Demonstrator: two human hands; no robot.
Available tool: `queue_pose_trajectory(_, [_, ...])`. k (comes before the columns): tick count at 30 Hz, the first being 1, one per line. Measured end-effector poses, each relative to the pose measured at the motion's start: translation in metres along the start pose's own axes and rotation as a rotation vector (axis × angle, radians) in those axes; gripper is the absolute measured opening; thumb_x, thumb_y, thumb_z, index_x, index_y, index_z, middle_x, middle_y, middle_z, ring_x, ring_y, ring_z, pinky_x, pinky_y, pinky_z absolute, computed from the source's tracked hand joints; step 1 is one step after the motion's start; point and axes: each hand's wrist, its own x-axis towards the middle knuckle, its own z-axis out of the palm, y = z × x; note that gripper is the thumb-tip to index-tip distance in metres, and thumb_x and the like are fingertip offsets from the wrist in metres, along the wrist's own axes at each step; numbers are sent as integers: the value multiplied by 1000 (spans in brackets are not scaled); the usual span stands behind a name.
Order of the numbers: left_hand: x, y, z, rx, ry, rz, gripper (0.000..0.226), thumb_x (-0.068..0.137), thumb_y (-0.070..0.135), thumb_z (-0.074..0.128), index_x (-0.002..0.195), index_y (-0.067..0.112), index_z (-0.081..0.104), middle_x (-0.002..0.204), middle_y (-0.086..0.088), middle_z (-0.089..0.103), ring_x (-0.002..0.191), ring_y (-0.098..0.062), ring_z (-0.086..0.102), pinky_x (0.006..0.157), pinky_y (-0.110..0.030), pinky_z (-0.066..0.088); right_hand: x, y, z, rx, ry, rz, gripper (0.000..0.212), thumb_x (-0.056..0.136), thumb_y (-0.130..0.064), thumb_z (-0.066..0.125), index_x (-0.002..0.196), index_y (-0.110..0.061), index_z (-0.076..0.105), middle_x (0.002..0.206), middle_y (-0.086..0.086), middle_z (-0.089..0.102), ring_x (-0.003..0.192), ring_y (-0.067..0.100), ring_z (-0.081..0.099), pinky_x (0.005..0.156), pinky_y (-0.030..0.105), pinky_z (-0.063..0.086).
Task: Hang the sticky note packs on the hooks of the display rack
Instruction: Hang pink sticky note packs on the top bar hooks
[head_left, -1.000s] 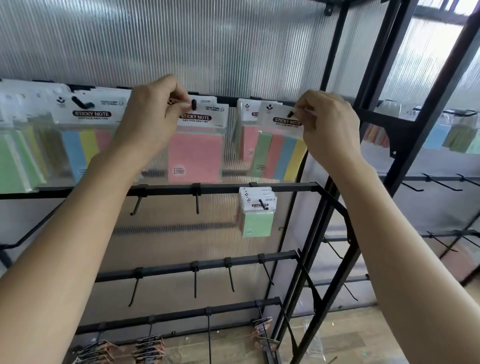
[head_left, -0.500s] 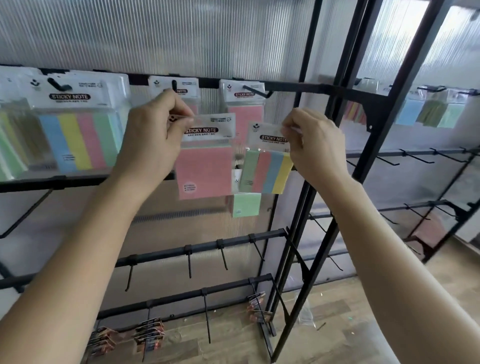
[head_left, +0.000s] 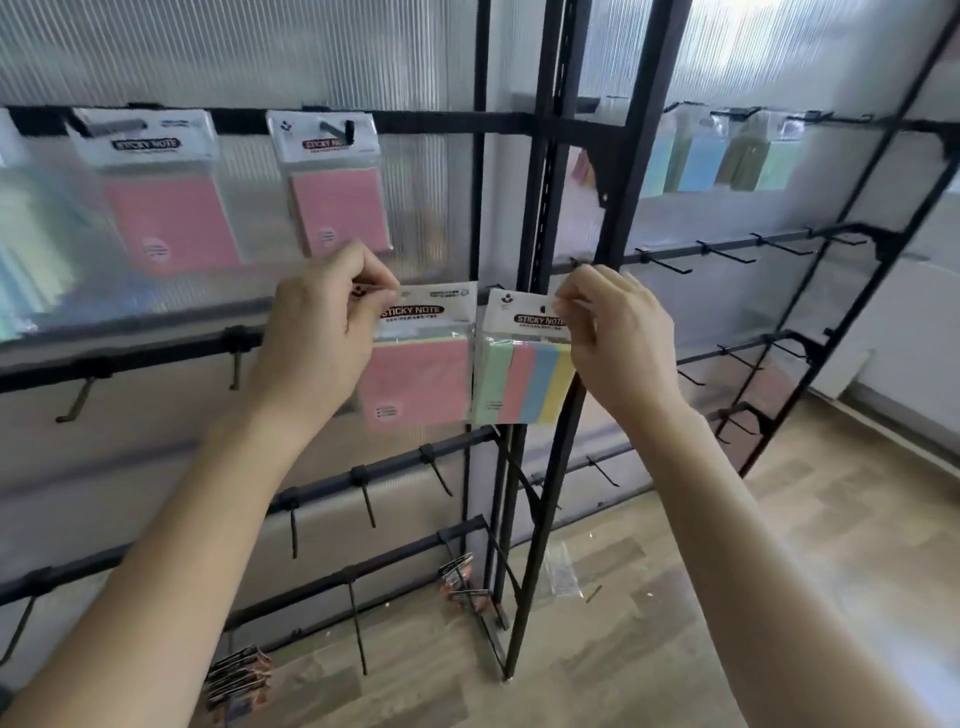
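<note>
My left hand (head_left: 322, 332) pinches the white header of a pink sticky note pack (head_left: 421, 374), held in the air in front of the black display rack (head_left: 540, 218). My right hand (head_left: 613, 332) pinches the header of a striped green, pink, blue and yellow pack (head_left: 524, 384) right beside it. Both packs hang free of any hook, level with the second rail. Two pink packs (head_left: 335, 202) hang on the top rail's hooks above my left hand, with more packs blurred at the far left.
Bare black hooks (head_left: 366, 499) stick out of the lower rails. A second rack section at the right carries pastel packs (head_left: 727, 156) on its top rail and bare hooks (head_left: 670, 265) below. Binder clip packs (head_left: 460, 577) hang near the wooden floor.
Both hands pulled their packs off the top rail's hooks and lowered them. The view has swung right, toward the second rack section.
</note>
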Motion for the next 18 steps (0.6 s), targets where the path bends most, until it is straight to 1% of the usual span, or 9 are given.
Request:
queue_pose_trajectory(3, [12,21,36,-12,-22,11,5,86,-1,59,84,4,60,71,12,51,67,8,52,63,-2,37,-6,38,-14,-7,17,45,13,78,3,57,77,-10,57,76,0,60,74,22,52,61,26,30])
queue_pose_trajectory(6, [22,45,78,-36,-32,2,8,86,-1,59,85,7,59,73,17,51,68,5,51,63,-2,37,-9,83,-30,-22,9,44,12,79,2,57,77,-10,57,77,0,62,74,25,54,61,27,32])
queue_pose_trajectory(9, [30,69,122,-43,-33,-19,9,86,0,59,84,9,58,72,10,53,68,9,51,62,0,35,-8,132,-47,-45,19,50,11,79,2,58,77,-9,58,77,0,62,73,26,54,62,27,33])
queue_pose_trajectory(11, [36,85,152,-50,-30,-20,13,87,0,59,83,12,56,73,6,56,69,8,53,61,0,34,-7,165,-58,-61,20,48,13,78,3,59,76,-10,57,76,0,61,71,26,54,60,28,35])
queue_pose_trajectory(13, [41,100,181,-63,-23,-17,16,86,-1,59,82,13,55,71,10,55,69,12,53,62,0,33,-6,196,-67,-67,14,39,14,78,4,59,76,-10,57,75,0,61,71,26,54,59,29,36])
queue_pose_trajectory(15, [45,114,208,-72,-20,-25,14,86,-3,59,82,10,56,72,17,52,72,19,50,63,2,33,-6,225,-76,-70,1,40,14,77,3,59,75,-11,57,74,0,61,70,26,53,59,30,36])
queue_pose_trajectory(18, [52,131,243,-86,-22,-43,14,86,-3,58,81,10,56,74,19,51,74,20,50,64,1,34,-6,263,-88,-72,-16,46,10,79,-2,57,76,-11,57,73,0,60,71,26,53,59,30,36])
